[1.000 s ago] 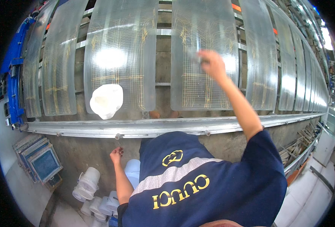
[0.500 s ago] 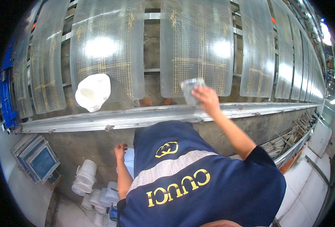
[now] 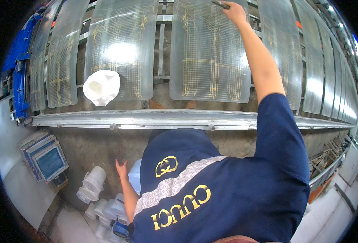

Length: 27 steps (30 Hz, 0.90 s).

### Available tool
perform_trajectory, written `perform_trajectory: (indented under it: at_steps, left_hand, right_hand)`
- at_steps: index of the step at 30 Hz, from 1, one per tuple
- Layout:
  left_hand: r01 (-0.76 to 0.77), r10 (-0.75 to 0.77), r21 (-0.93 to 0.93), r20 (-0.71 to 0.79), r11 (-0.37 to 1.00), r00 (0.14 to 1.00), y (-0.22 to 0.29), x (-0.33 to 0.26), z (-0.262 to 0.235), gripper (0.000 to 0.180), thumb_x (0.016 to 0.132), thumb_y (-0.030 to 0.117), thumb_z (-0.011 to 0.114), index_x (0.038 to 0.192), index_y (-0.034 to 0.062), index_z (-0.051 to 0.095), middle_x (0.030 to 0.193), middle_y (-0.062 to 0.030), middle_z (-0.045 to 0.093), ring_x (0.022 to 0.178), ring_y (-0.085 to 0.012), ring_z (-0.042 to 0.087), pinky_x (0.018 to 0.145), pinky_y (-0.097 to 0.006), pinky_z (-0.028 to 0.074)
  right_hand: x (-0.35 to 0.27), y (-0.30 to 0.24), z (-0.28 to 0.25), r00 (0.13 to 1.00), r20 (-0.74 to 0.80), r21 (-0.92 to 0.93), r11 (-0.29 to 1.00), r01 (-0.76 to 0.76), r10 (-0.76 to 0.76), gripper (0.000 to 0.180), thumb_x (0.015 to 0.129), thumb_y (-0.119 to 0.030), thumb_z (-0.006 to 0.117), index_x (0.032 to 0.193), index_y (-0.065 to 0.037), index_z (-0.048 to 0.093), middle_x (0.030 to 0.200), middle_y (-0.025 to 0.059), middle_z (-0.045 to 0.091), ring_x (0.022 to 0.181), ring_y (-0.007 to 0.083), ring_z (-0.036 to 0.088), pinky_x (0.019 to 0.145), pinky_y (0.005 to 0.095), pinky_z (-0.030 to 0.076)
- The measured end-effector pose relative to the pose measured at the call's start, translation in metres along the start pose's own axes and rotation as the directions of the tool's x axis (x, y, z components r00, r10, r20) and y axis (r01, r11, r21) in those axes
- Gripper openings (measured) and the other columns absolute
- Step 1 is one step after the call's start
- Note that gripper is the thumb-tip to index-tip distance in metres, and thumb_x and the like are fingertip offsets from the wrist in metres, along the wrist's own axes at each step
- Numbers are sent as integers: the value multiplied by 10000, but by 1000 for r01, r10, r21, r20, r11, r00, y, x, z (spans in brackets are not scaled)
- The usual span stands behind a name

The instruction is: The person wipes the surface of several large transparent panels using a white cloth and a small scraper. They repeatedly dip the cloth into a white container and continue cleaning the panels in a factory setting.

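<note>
My right hand (image 3: 236,15) is stretched far over a translucent glass-like panel (image 3: 195,81) with a yellowish grid pattern. It is closed on a thin, flat grey piece (image 3: 220,4), seen nearly edge-on at the top of the picture; its exact kind is unclear. On the panel to the left sits a white, irregular plastic container (image 3: 111,90), open at the top. My left hand (image 3: 121,168) hangs low at my left side, fingers apart, with nothing in it. A pale blue bucket (image 3: 135,176) stands close by, partly hidden by my body.
More panels (image 3: 61,73) lie in a row to both sides on a metal frame. A metal rail (image 3: 166,121) runs between me and them. White buckets (image 3: 94,180) and stacked framed screens (image 3: 49,162) stand at lower left. Scrap strips (image 3: 328,153) lie at right.
My right hand has moved from the panel's near edge to its far part, carrying the flat grey piece. My left hand has dropped slightly, its fingers now spread. The view has shifted a little.
</note>
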<state>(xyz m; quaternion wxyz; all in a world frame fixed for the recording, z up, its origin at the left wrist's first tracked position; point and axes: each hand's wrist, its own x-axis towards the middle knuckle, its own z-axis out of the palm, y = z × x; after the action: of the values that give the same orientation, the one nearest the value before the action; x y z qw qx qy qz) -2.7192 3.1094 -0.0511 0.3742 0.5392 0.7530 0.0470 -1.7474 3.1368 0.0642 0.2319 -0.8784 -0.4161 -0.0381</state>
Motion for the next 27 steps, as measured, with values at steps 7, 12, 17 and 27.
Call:
perform_trajectory:
  at_steps: [7,12,17,27]
  left_hand:
    - [518,-497,-11,266,855,826,4,-149,21,714,870,152,726,1485,88,367,1037,-101,684,814,-185,638,632,-310,504]
    - [513,-495,-8,252,858,832,-12,-155,46,619,887,159,714,1426,62,425,951,-72,678,734,-152,613,602,-278,484]
    - [82,-112,-160,-188,984,976,28,-65,11,482,918,169,692,1336,40,490,837,-37,645,657,-115,571,582,-247,464]
    - [-506,401,-85,-504,858,765,262,-9,9,400,907,281,750,1145,-15,623,1030,-88,658,912,-187,605,791,-335,504]
  right_hand:
    - [-139,8,8,972,176,23,988,154,-156,475,761,-72,654,1216,-200,702,1222,103,688,1151,302,634,975,419,502]
    - [-386,-69,-73,911,335,152,968,200,-241,727,615,90,652,1286,-187,662,1354,19,621,1287,249,531,1078,434,408]
    - [-402,-110,-113,925,378,252,966,-59,-42,626,659,4,701,1259,-172,669,1309,29,639,1235,255,566,1038,399,441]
    - [-334,-77,-81,759,431,739,291,-607,487,356,805,-76,711,1145,21,669,1096,74,667,957,134,591,826,304,470]
